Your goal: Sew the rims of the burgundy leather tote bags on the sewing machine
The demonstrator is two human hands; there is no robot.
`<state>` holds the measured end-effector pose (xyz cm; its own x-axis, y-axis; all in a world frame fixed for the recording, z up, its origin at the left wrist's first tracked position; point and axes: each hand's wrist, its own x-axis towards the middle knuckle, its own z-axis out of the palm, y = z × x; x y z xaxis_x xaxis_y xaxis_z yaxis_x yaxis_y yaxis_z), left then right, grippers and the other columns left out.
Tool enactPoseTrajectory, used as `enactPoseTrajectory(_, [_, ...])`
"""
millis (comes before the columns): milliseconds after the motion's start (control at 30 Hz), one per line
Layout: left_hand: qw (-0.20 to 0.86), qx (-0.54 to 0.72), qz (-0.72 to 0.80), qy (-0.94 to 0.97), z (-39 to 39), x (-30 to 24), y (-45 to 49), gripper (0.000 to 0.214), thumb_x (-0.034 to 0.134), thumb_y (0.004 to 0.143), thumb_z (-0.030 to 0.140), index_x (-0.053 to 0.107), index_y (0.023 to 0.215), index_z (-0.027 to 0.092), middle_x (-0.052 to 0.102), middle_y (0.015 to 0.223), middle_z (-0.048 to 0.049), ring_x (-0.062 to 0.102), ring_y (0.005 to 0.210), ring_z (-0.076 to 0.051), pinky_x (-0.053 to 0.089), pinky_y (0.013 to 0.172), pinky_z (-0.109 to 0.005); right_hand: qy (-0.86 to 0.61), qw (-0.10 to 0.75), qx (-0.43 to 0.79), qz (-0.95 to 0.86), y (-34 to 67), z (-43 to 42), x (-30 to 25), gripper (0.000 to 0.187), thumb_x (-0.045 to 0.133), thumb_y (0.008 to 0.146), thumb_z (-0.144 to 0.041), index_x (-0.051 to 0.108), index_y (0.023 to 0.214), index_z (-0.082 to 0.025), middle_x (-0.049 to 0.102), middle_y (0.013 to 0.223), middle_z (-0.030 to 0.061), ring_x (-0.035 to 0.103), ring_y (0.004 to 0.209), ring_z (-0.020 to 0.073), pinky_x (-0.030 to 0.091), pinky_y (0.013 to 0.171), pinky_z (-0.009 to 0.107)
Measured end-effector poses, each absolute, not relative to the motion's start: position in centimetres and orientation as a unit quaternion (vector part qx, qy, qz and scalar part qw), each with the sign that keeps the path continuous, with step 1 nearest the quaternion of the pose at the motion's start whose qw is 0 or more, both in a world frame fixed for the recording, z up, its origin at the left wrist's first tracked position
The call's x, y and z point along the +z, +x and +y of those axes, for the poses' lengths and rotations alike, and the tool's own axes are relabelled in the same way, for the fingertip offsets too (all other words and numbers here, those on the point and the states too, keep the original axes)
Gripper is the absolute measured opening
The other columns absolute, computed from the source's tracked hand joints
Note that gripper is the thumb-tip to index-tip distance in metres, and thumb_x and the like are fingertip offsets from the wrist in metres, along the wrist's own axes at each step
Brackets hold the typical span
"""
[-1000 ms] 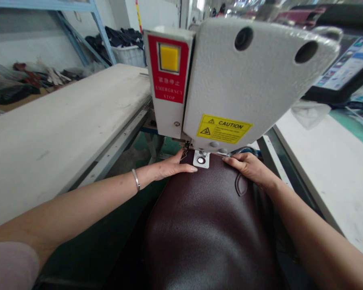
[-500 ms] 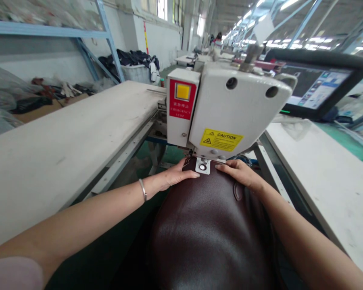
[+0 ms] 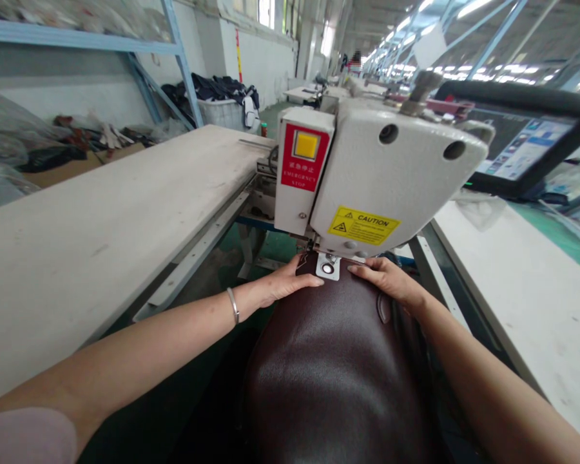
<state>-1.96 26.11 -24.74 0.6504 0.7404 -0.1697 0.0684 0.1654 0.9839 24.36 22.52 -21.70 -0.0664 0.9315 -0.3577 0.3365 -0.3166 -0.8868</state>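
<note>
A dark brown leather piece (image 3: 338, 361) hangs toward me from beneath the white head of a sewing machine (image 3: 396, 174). A metal presser plate (image 3: 328, 266) with a round hole rests on its upper end. At the plate's left, my left hand (image 3: 294, 280) grips the leather edge, thumb on top and fingers mostly hidden underneath. My right hand (image 3: 384, 278) grips the other side, with its thumb on the leather to the right of the plate. Light stitching shows near my left fingers. A leather tab (image 3: 383, 308) lies below my right hand.
White tabletops flank the machine, one on the left (image 3: 125, 212) and one on the right (image 3: 512, 270). A monitor (image 3: 526, 142) stands at the right. A yellow emergency stop button (image 3: 307, 145) faces me. Behind the left table are a blue rack (image 3: 77, 35) and a bin of dark cloth (image 3: 220, 115).
The whole view has shifted slightly, so the machine and hands appear a little farther right. Both hands keep their hold on the leather beside the plate.
</note>
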Motion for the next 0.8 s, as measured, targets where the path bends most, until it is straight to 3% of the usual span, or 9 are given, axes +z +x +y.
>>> enactPoseTrajectory(167, [0.691,0.236,0.338,0.594,26.2,-24.7,-2.0,0.107,0.08,0.068,0.053,0.029,0.153,0.011,0.041,0.155,-0.0189,0.037,0.145,-0.034,0.025,0.122,-0.048,-0.665,0.282,0.553,-0.416,24.1,23.0,-20.5,0.028,0.084,0.065,-0.044,0.077,0.079,-0.02,0.076,0.08,0.0076,0.067,0.074,0.0231,0.054,0.068,0.033])
enactPoseTrajectory(367, [0.687,0.247,0.328,0.599,26.3,-24.8,-2.0,0.109,0.079,0.068,0.053,0.026,0.153,0.011,0.039,0.157,-0.0187,0.034,0.146,-0.033,0.024,0.123,-0.047,-0.654,0.232,0.576,-0.432,24.4,23.9,-19.4,0.038,0.088,0.058,-0.043,0.078,0.085,-0.019,0.078,0.098,0.0118,0.07,0.099,0.0325,0.053,0.096,0.044])
enactPoseTrajectory(533, [0.683,0.255,0.32,0.605,26.3,-25.0,-1.9,0.104,0.079,0.069,0.052,0.028,0.152,0.013,0.04,0.156,-0.0183,0.033,0.147,-0.035,0.022,0.123,-0.05,-0.656,0.234,0.584,-0.417,24.5,23.7,-19.6,0.037,0.086,0.061,-0.045,0.08,0.087,-0.019,0.079,0.096,0.0122,0.072,0.094,0.0329,0.055,0.093,0.047])
enactPoseTrajectory(800, [0.677,0.259,0.338,0.6,26.4,-25.2,-1.9,0.105,0.08,0.067,0.051,0.03,0.152,0.012,0.045,0.153,-0.017,0.04,0.142,-0.032,0.027,0.122,-0.046,-0.663,0.245,0.566,-0.424,24.5,23.9,-20.0,0.031,0.085,0.064,-0.04,0.081,0.086,-0.019,0.08,0.093,0.0107,0.073,0.084,0.0277,0.057,0.086,0.04])
